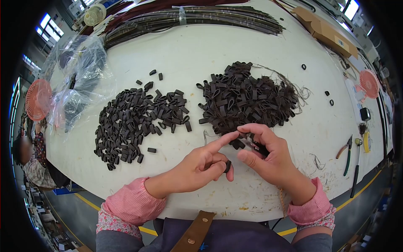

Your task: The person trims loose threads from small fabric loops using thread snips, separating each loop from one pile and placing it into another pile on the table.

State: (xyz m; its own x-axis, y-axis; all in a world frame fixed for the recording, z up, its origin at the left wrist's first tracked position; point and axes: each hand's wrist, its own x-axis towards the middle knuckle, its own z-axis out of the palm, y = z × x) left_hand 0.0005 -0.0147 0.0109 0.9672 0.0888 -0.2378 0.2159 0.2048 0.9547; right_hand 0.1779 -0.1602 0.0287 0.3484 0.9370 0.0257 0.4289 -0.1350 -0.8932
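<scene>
My left hand (pixel 201 165) is closed on a small dark loop (pixel 228 166), pinched between thumb and curled fingers, while its index finger points toward my right hand. My right hand (pixel 266 155) curls around a dark tool (pixel 256 146), perhaps small snips, partly hidden by the fingers. Just beyond the hands lies a heap of dark loops (pixel 247 96) with loose threads at its right side. Another spread of dark loops (pixel 130 124) covers the table to the left.
The white table (pixel 180 54) bears bundled dark strips (pixel 193 19) at the back, clear plastic (pixel 82 84) at left and a cardboard box (pixel 325 31) at back right. Pliers (pixel 347 155), a hammer-like tool (pixel 356 168) and a pink fan (pixel 369 84) are at right. A person (pixel 40 164) is far left.
</scene>
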